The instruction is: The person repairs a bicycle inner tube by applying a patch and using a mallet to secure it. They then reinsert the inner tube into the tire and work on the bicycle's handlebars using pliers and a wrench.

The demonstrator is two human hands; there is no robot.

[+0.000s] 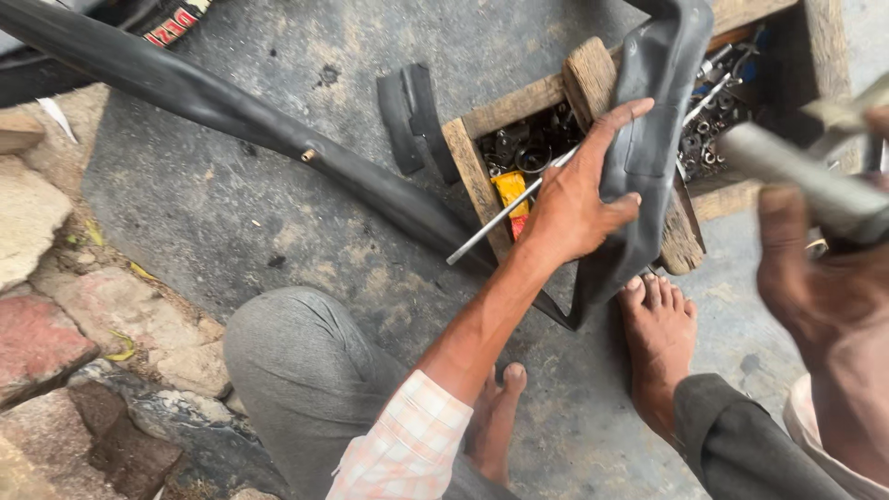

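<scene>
Head view: looking down at two hands, two bare feet and a wooden box.
Landmark: one wooden box [482,176] full of small metal parts.
Left hand [579,199]: one, flat and spread, pressing the folded rubber tube [648,139] against the box edge. It is not closed around it.
Rubber tube: one, black; it lies over the box, then runs far off to the top left of it, with one small valve [308,156] sticking out.
Right hand [815,268]: one, to the right of the box, blurry. It is wrapped around a grey metal tool [796,171].
Metal rod [505,215]: one, thin, sloping across the box corner under the left hand.
Rubber scrap [417,116]: one black piece, just left of the box.
Feet: two, just below the box.
Hard to see: the tool's end is cut off and blurred; the box parts are too small to tell apart.
</scene>
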